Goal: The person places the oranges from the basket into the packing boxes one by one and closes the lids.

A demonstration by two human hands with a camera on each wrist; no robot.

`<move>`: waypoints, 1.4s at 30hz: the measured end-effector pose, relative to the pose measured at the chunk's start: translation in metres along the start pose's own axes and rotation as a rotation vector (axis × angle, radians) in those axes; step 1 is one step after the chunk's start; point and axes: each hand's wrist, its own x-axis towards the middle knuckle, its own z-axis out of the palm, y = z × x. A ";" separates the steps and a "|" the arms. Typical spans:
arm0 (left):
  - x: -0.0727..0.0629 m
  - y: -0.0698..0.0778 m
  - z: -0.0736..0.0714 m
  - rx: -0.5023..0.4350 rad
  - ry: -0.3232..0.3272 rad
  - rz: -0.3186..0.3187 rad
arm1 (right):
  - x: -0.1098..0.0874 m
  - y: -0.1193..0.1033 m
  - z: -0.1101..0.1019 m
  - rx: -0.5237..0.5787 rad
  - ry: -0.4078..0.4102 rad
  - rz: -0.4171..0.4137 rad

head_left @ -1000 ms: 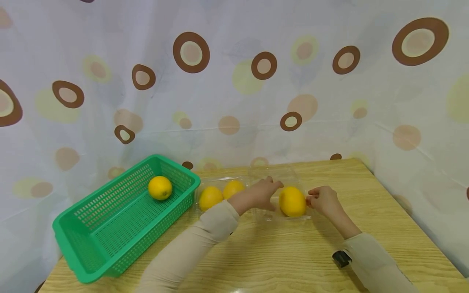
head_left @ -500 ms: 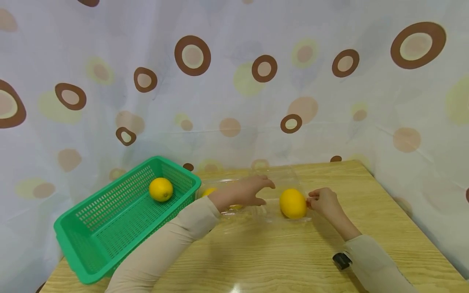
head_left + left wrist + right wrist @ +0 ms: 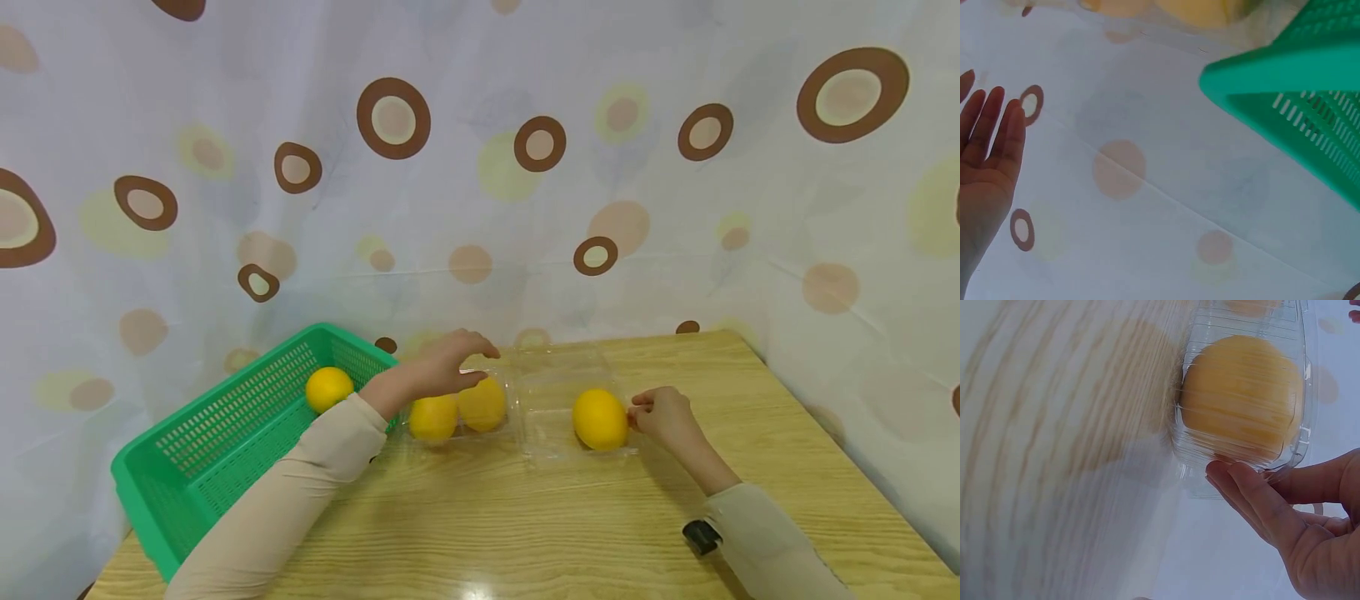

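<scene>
My left hand (image 3: pixel 442 364) hovers over a clear plastic box (image 3: pixel 420 442) that holds two oranges (image 3: pixel 433 419). Its fingers are spread with nothing between them, and the left wrist view shows the open palm (image 3: pixel 985 169). My right hand (image 3: pixel 663 417) pinches the right wall of another clear plastic box (image 3: pixel 543 433) with thumb and fingertips, seen closely in the right wrist view (image 3: pixel 1297 512). Inside that box, against the held wall, lies a single orange (image 3: pixel 600 419). The box's clear raised lid (image 3: pixel 566 362) stands at its back.
A green slotted basket (image 3: pixel 127 475) with one orange (image 3: pixel 327 389) at its far end stands to the left, partly behind my left sleeve. The wooden table (image 3: pixel 525 533) meets a hanging patterned curtain (image 3: pixel 465 208) at the back.
My left hand has moved left, away from the single orange and across the box with two oranges. My right hand has stayed at its box wall.
</scene>
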 end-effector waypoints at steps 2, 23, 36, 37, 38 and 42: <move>-0.006 -0.008 -0.003 0.017 0.036 -0.015 | 0.000 0.000 0.000 0.007 -0.002 0.003; -0.079 -0.096 -0.019 -0.005 0.197 -0.292 | -0.001 -0.002 -0.001 0.011 -0.004 0.000; -0.109 -0.128 -0.018 -0.043 0.122 -0.455 | -0.002 -0.001 -0.001 0.005 0.010 -0.016; -0.111 -0.130 -0.017 -0.045 0.097 -0.483 | -0.001 -0.001 -0.001 0.006 0.009 -0.014; -0.113 -0.131 -0.018 -0.043 0.071 -0.509 | -0.001 -0.001 0.000 0.005 0.009 -0.013; -0.121 -0.134 -0.017 -0.030 -0.038 -0.609 | -0.001 0.000 0.000 -0.001 0.007 -0.005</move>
